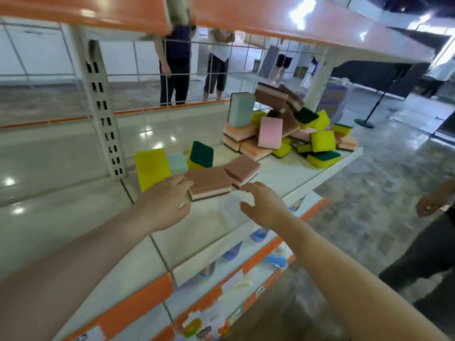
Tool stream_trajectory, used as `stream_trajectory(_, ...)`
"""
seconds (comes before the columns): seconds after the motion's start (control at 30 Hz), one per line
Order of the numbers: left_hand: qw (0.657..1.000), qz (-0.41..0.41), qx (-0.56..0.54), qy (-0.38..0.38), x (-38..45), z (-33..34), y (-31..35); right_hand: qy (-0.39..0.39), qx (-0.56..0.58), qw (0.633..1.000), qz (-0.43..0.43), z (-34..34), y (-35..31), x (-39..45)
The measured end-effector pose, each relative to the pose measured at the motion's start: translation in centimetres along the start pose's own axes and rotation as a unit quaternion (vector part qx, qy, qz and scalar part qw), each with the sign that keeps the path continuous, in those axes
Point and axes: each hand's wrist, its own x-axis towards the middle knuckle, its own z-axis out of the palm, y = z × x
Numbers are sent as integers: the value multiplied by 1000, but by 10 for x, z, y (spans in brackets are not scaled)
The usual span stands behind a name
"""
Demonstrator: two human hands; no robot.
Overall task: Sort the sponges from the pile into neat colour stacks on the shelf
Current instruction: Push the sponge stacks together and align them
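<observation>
Beside left hand (163, 203), brown sponge (209, 182) flat, lengthwise rightward.

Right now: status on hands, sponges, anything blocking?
Left hand touching near brown sponge, not gripping. Right hand open, hovering by second brown sponge. Unsorted pile far right of shelf. Nothing blocking.

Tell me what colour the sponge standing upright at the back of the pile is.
Pale teal, or mint green, sponge; the head view shows it.

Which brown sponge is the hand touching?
The flat brown sponge nearest the shelf's front edge. The left hand touches its left end. The other flat brown sponge rests tilted on its right end, untouched.
</observation>
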Motion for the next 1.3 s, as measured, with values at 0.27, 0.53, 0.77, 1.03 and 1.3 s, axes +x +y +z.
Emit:
stream_trajectory(0.27, 999, -42, 18, -8, 47, 16, 20, -1, -23, 1000, -20, -12, 56, 39)
stream_trajectory(0.53, 995, -71, 28, -59, 73, 33, 18, -15, -2, 998, -56, -11, 80, 83)
stream_trajectory(0.77, 994, -86, 28, -63, 77, 41, 12, -47, -22, 993, -106, -4, 83, 107)
stream_trajectory(1.03, 993, -95, 16, -61, 86, 44, 15, -52, -44, 988, -135, -6, 86, 113)
stream_trajectory(1.3, 990, -129, 28, -37, 85, 38, 28, -52, -68, 988, -132, -14, 84, 110)
